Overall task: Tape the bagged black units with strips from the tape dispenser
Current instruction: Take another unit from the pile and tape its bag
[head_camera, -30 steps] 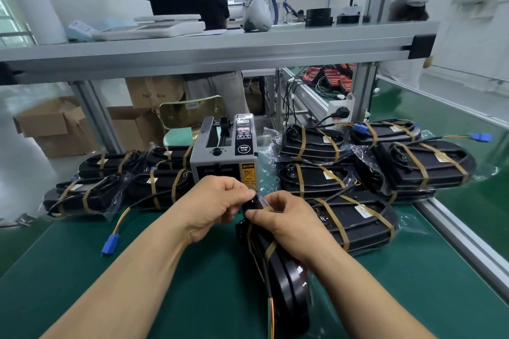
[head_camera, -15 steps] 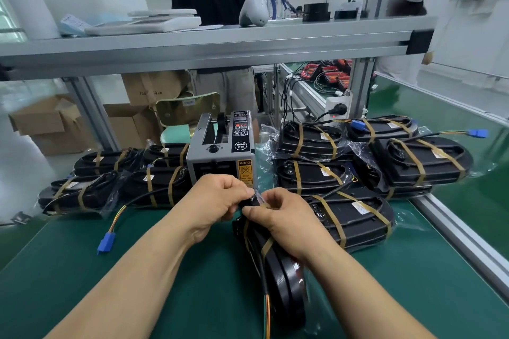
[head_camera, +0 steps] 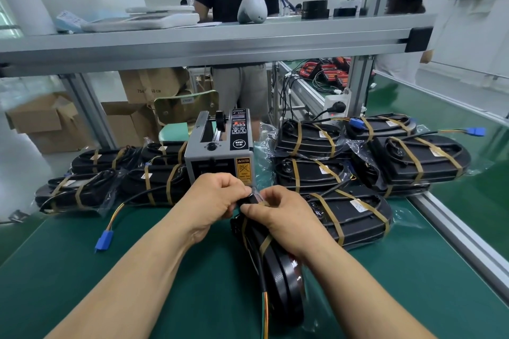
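Still clamping fingers of left hand (head_camera: 212, 201) and right hand (head_camera: 283, 217) on far end of unit (head_camera: 283, 281) by dispenser (head_camera: 220, 151); likely pressing 1 strip (head_camera: 262, 203) down.

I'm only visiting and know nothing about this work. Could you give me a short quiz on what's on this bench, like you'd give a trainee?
1. True or false: the left hand and the right hand both hold the black unit.
2. What colour is the connector lying on the mat, left of the arms? A red, B blue, C white.
3. Fill in: the tape dispenser stands ___ the left pile and the right pile of taped units.
Key: 1 true; 2 B; 3 between.
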### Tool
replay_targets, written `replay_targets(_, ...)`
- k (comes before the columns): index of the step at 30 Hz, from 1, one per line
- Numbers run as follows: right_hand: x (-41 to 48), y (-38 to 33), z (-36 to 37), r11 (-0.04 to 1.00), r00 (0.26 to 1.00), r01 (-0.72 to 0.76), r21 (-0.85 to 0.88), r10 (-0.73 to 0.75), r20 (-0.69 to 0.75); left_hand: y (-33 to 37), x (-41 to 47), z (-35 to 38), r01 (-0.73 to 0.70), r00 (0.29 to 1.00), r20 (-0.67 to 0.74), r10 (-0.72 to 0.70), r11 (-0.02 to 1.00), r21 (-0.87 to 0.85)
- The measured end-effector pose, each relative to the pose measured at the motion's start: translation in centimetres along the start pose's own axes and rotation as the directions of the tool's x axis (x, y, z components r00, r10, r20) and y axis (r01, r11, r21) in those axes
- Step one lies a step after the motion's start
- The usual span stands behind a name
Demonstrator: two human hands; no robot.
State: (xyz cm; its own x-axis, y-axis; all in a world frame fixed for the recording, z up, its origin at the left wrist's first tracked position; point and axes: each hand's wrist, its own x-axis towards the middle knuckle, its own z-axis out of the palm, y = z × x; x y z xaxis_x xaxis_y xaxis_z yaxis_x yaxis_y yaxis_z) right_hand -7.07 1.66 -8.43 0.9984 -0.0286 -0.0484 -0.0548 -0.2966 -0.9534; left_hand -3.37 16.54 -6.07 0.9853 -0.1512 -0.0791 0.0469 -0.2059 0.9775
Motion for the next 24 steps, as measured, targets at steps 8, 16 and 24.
replay_targets(8, 0.0, 0.0, -0.1, 1.0, 1.0, -0.005, 0.005, 0.005, 0.011, -0.7, 0.4, -0.2, -0.05, 0.998, -0.035, 0.053, 0.996, 0.075)
replay_targets(16, 0.3, 0.3, 0.0, 1.0, 1.0, 0.012, -0.017, -0.012, 0.005, -1.6, 0.4, 1.0, -0.001, 0.99, -0.138, 0.0, 1.0, -0.007)
replay_targets(24, 0.0, 0.0, 0.0, 1.0, 1.0, 0.017, -0.016, -0.017, 0.019, -1.4, -0.7, 0.3, 0.161, 0.986, -0.025, -0.166, 0.977, -0.137)
